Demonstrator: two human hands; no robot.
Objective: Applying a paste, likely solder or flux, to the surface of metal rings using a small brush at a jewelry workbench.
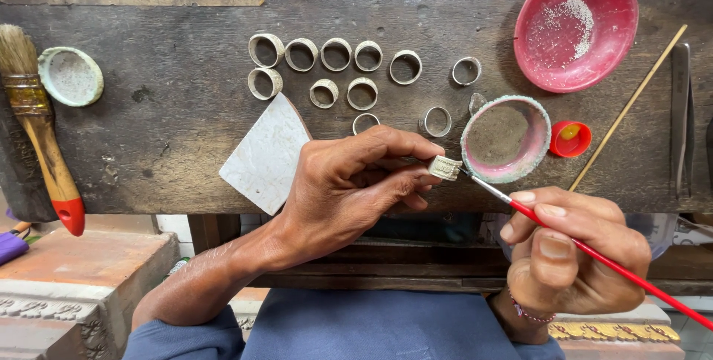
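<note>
The left hand point(345, 189) pinches a small pale ring point(444, 167) between thumb and forefinger tips, just in front of the workbench point(178, 107) edge. The right hand point(575, 252) grips a thin red paintbrush point(594, 254) with fingers pressed together; its tip touches the ring. The handle end is cut off at the frame edge.

A single head-worn camera looks steeply down and forward from the person's own viewpoint, close to the work. The dark wooden bench point(178, 107) fills the upper two thirds of the frame, its far edge along the top. Both forearms enter from the bottom edge, with the left hand point(349, 189) near centre and the right hand point(572, 256) lower right. There is no second view.
</note>
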